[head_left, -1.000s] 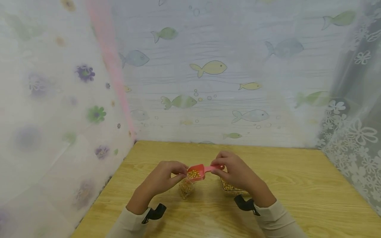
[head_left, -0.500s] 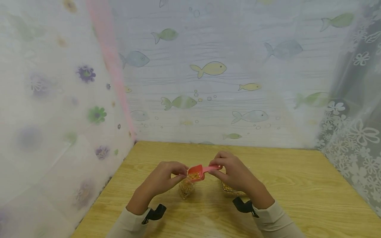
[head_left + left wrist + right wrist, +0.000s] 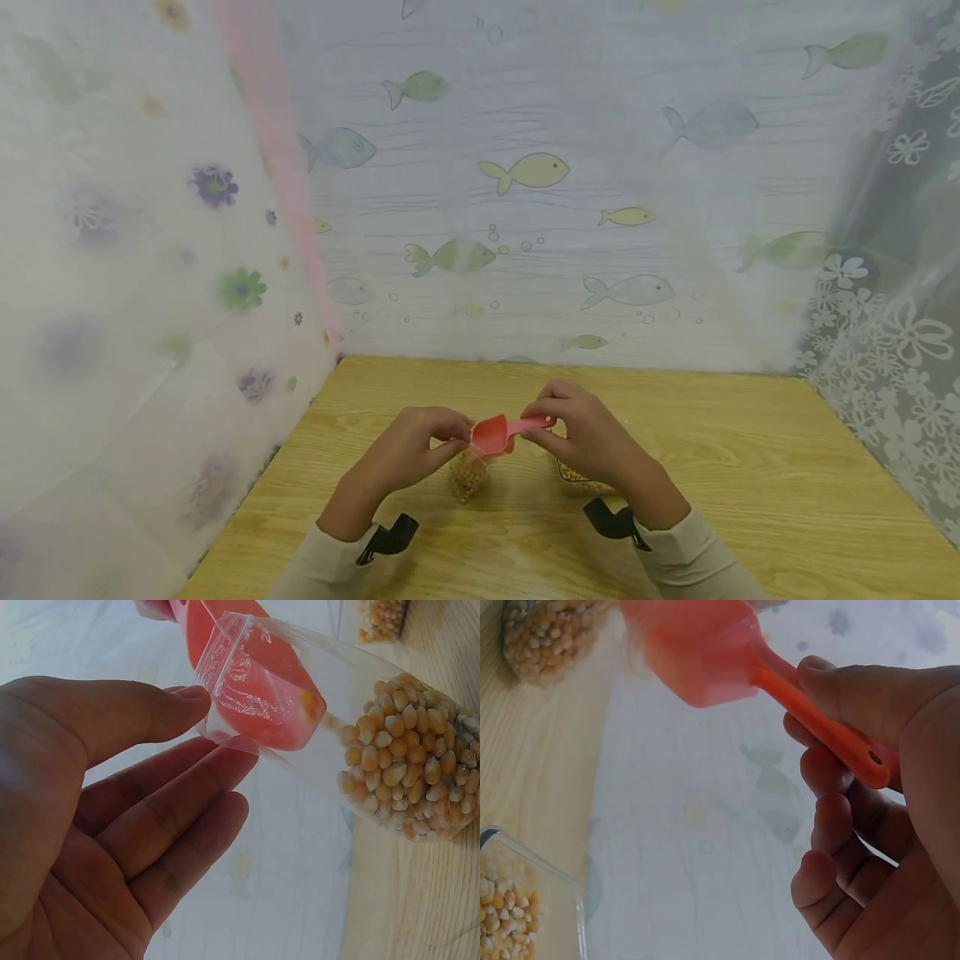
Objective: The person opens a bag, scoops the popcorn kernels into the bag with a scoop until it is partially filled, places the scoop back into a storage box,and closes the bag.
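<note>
My left hand (image 3: pixel 408 446) pinches the rim of a clear zip bag (image 3: pixel 337 667) between thumb and fingers. Corn kernels (image 3: pixel 409 750) fill the lower part of the bag, which hangs low over the table. Between the thumb and fingers of my right hand (image 3: pixel 588 425) is the handle of a pink scoop (image 3: pixel 491 435). Its bowl is tipped down inside the bag's mouth, and a few kernels show at its tip in the left wrist view. The bowl's inside looks bare in the head view.
A clear container (image 3: pixel 583 922) of corn kernels stands on the wood-grain table (image 3: pixel 697 467), partly hidden under my right hand in the head view. Printed curtains (image 3: pixel 540 275) rise behind and along both sides. Each wrist carries a black camera mount (image 3: pixel 393 535).
The scoop has tilted further down and shifted slightly left with my right hand. The kernels in its bowl have slid out into the bag. My left hand stays in place.
</note>
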